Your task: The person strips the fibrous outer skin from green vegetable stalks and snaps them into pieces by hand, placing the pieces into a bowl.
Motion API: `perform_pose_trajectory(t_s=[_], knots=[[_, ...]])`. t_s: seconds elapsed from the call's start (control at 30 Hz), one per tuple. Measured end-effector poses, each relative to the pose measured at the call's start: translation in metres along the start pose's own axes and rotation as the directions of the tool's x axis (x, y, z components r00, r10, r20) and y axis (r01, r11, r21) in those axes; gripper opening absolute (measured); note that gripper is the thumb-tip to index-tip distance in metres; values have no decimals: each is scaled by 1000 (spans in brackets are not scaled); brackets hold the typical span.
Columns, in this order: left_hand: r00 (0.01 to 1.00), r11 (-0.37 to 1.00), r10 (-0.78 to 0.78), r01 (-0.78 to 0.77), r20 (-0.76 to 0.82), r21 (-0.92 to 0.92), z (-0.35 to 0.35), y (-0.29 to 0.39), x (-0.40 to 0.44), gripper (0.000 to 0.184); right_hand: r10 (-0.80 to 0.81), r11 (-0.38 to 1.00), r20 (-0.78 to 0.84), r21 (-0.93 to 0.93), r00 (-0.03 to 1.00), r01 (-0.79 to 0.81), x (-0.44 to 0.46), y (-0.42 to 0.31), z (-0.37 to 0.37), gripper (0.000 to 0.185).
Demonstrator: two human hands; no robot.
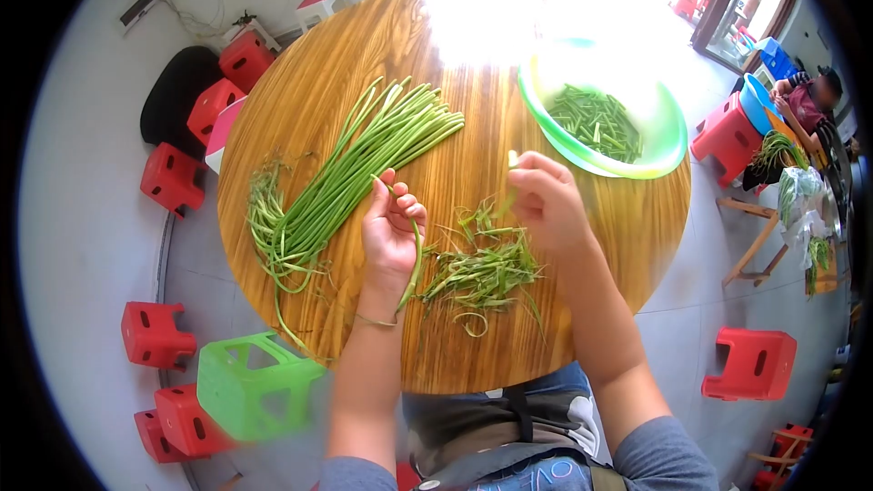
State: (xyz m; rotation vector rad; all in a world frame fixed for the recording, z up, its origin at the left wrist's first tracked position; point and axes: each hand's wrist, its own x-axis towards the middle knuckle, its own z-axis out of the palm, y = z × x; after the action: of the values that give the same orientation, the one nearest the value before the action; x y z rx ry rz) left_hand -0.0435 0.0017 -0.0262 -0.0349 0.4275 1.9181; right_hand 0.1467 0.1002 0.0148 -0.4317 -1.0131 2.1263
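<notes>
A: How do the hands read?

B: From my end, the left hand (392, 236) is palm up over the desk (300, 82), fingers curled, thumb and fingers gripping a green stalk (417, 264) that droops past the wrist. The right hand (547, 200) is raised and blurred; I read a narrow pinch on a pale green piece (513, 160).

A: Materials?

B: I log a bundle of long stalks (364, 164), slim and smooth, lying left of the left hand, its near end curly and tangled. Between the forearms: a loose heap of ragged, ribbon-like trimmings (486, 273). Beyond the right hand, a round green-rimmed bowl (671, 147) holds short green segments (596, 123).

A: Surface and room?

B: Desk round, striped wood grain, far edge washed out by glare. Gray floor (673, 345). I note a green stool (255, 386) and several red ones around. Far right, another person (807, 114) is beside a blue basin (757, 102).
</notes>
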Motion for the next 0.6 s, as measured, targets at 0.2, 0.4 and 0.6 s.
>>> perform_pose_trajectory(t_s=[0.2,0.4,0.6], knots=[[996,997,-27,20,88,79,7,1,-3,26,144,736,110,-677,983,-32,-2,-15,0,18],[991,962,-70,37,113,271,16,-7,-13,24,117,264,-109,-955,987,-136,-1,7,16,29],[975,856,-130,19,180,516,23,-26,-23,18,-153,473,-76,-881,985,6,0,6,14,21]])
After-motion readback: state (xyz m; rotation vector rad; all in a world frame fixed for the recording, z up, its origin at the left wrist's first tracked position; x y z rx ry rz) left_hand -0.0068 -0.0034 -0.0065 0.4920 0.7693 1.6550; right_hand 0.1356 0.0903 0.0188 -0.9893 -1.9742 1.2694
